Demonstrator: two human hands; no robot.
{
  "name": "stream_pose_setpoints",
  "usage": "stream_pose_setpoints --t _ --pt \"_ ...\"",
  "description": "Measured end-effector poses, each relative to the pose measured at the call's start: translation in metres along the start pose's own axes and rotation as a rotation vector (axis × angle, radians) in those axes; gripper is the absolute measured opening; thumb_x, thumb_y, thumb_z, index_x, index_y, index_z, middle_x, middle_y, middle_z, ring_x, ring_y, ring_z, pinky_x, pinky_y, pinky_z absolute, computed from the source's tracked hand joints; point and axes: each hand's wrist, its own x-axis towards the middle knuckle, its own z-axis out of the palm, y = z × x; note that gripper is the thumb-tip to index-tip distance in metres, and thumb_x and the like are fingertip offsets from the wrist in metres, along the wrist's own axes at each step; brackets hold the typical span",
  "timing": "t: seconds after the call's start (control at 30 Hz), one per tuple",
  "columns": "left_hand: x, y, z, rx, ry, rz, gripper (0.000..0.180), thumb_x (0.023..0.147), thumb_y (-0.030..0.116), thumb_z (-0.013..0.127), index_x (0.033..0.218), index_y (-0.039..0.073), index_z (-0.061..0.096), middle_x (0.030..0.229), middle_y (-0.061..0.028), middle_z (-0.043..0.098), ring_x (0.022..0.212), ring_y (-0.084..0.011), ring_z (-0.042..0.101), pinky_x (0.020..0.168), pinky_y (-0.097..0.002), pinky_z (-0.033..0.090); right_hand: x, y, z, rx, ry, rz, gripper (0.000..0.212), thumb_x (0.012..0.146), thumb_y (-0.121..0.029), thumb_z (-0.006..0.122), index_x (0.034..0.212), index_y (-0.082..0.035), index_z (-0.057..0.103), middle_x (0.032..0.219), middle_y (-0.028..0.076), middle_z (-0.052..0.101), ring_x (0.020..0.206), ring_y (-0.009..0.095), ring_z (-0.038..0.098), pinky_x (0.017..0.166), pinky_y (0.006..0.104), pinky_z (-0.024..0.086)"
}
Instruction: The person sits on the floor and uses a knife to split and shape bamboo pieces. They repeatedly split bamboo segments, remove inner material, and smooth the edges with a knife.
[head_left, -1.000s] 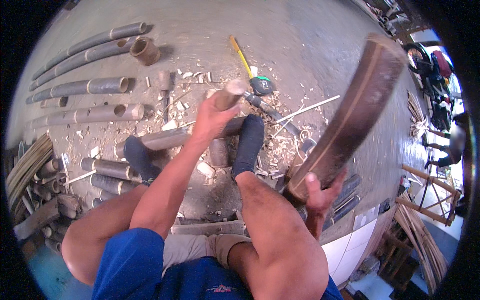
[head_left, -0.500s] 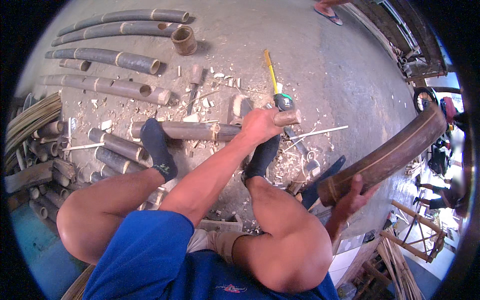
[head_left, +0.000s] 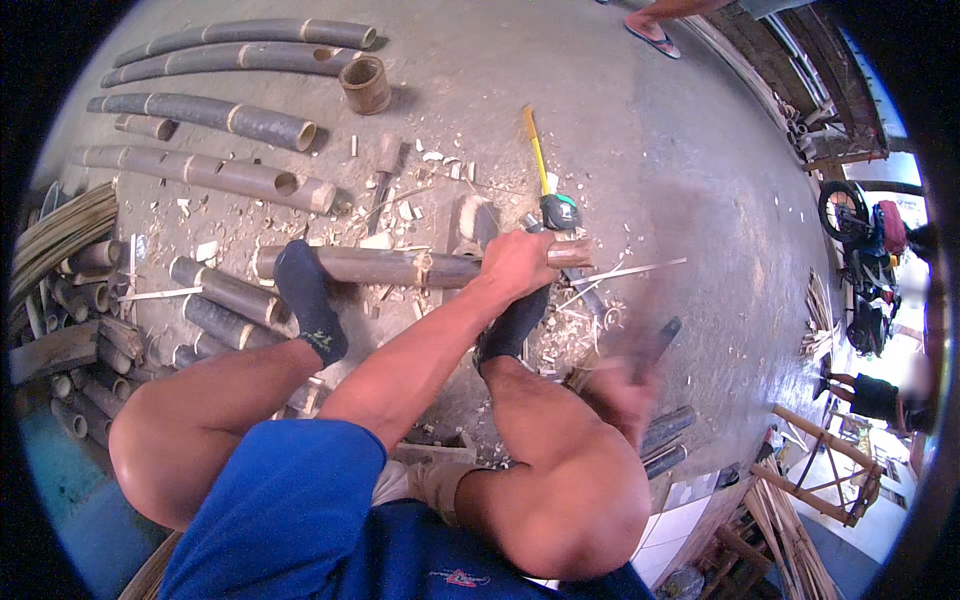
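Observation:
My left hand point(head_left: 515, 268) is closed round a tool's wooden handle point(head_left: 573, 254), over the right end of a brown bamboo pole point(head_left: 375, 267). The tool's working end is hidden under the hand. My feet in dark socks are on the pole, one point(head_left: 305, 300) toward its left and the other by the left hand. My right hand point(head_left: 622, 395), smeared by motion, is closed on the lower end of a thick bamboo tube point(head_left: 668, 260). The tube is a see-through blur standing up from the hand, to the right of the handle.
A yellow tape measure point(head_left: 561, 211) lies partly drawn out beyond my left hand. A wooden-handled chisel point(head_left: 388, 158), wood chips and several bamboo poles point(head_left: 215, 118) are on the floor. Cut bamboo point(head_left: 85, 340) is stacked at left. Another person's sandalled foot point(head_left: 652, 35) is at the top.
My right hand has swung the bamboo tube from the far right inward to the left, toward the wooden handle. My left hand keeps its grip, almost in place.

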Motion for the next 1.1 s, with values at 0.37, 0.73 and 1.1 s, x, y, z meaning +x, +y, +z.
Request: stream_pose_setpoints --t 0.37,0.73,1.1 --pt "-0.005 -0.003 0.003 0.038 0.024 0.027 0.031 0.074 0.031 0.075 0.097 0.011 0.07 0.084 -0.019 0.072 0.081 -0.0411 0.07 0.074 -0.0521 0.056 0.0 0.001 0.023 -0.091 0.389 0.281 0.088 0.087 -0.021 0.079 0.158 -0.004 0.029 0.133 0.016 0.059 0.115 0.026 0.059 0.1 0.0368 0.047" --pt "-0.011 0.011 0.024 0.037 0.021 0.083 0.029 0.076 0.03 0.074 0.095 0.009 0.066 0.083 -0.0174 0.072 0.078 -0.0393 0.071 0.072 -0.0514 0.056 -0.015 0.012 0.041 0.453 0.477 0.333 0.089 0.085 -0.02 0.077 0.159 -0.007 0.028 0.137 0.014 0.051 0.116 0.027 0.054 0.1 0.0399 0.046" --pt "-0.029 -0.011 0.008 -0.226 0.129 0.165 0.03 0.076 0.027 0.081 0.096 0.01 0.067 0.084 -0.0125 0.071 0.079 -0.0351 0.071 0.073 -0.0441 0.057 -0.023 0.008 0.052 0.359 0.488 0.202 0.087 0.081 -0.021 0.08 0.152 -0.004 0.033 0.124 0.012 0.058 0.109 0.026 0.057 0.097 0.0397 0.048"
